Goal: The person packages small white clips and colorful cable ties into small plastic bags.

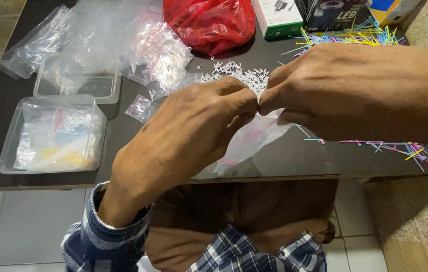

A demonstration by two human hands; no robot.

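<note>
- The left hand (194, 126) and right hand (355, 90) pinch the mouth of a small clear bag (252, 138) between fingertips, above the worktop (123, 131) centre.
- Loose white clips (236, 74) at 12 o'clock look unpacked.
- Filled bags sit in a clear tub (53, 135) at 9 o'clock, apparently done.

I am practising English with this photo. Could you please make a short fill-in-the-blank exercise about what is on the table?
1. Both hands, left hand and right hand, pinch one small clear ____ bag.
2. The bag at the table's far edge is ____.
3. The two clear containers sit on the person's ____ side.

Missing words: plastic; red; left
</note>
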